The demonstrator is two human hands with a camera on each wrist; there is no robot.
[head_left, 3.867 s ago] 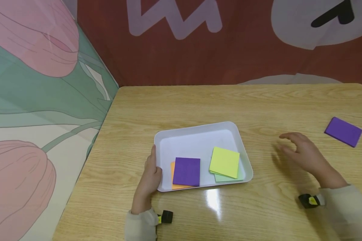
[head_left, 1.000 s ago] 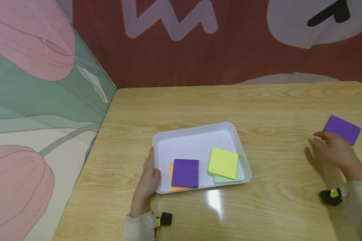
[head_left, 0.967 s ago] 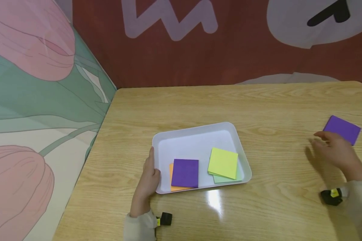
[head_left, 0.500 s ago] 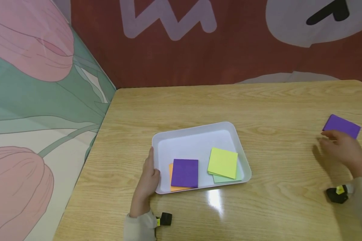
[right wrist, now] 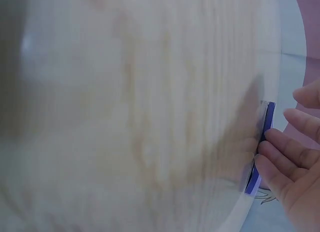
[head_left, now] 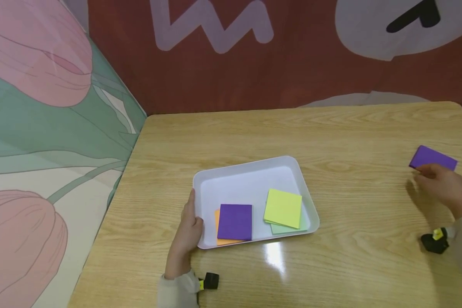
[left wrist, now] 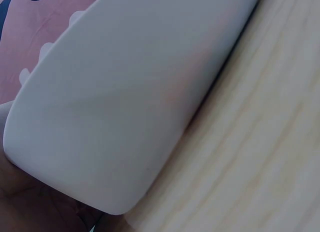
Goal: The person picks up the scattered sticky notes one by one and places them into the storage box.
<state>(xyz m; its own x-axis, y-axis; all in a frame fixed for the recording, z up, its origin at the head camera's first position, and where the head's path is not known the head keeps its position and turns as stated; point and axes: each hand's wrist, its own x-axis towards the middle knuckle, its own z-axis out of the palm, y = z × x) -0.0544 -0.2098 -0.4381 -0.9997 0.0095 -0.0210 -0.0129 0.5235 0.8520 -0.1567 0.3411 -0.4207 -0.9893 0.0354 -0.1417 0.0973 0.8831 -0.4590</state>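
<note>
Where right-hand grip reaches, purple pad touches fingertips.

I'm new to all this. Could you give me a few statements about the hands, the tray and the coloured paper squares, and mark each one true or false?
1. The left hand grips the white tray by its edge. True.
2. The right hand rests inside the tray. False: it is on the table, at the loose purple square.
3. Two purple squares are in view. True: one in the tray, one outside.
4. The yellow square lies on the bare table. False: it is in the tray.
</note>
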